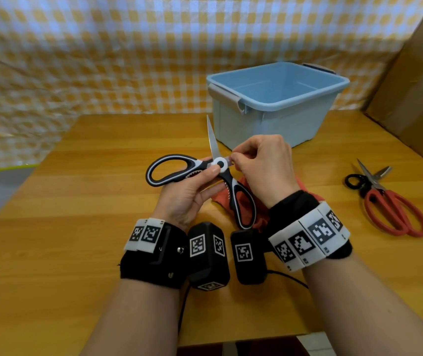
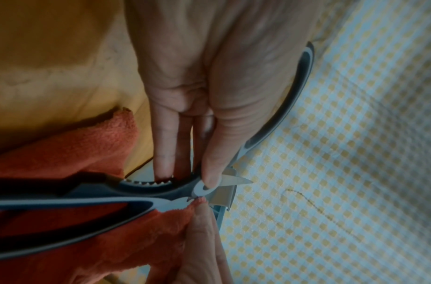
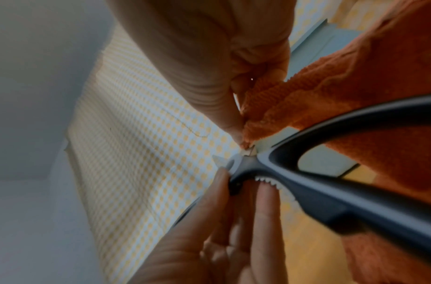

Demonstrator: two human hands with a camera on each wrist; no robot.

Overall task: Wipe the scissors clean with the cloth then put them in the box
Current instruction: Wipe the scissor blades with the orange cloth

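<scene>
Black-and-white kitchen scissors (image 1: 179,168) are held spread wide above the table, one blade pointing up and away. My left hand (image 1: 192,194) grips them at the pivot, thumb on the white pivot disc, fingers (image 2: 165,146) under the toothed part. My right hand (image 1: 261,163) pinches the orange cloth (image 1: 246,201) around the other blade right at the pivot; that blade is hidden by the hand. The cloth (image 3: 355,92) hangs below the lower handle (image 3: 355,192). The open light-blue box (image 1: 277,98) stands just behind the hands, with nothing seen in it.
A second pair of scissors with red handles (image 1: 390,204) lies on the wooden table (image 1: 89,201) to the right. A brown cardboard box (image 1: 416,86) stands at the far right. A yellow checked sheet (image 1: 102,60) hangs behind the table.
</scene>
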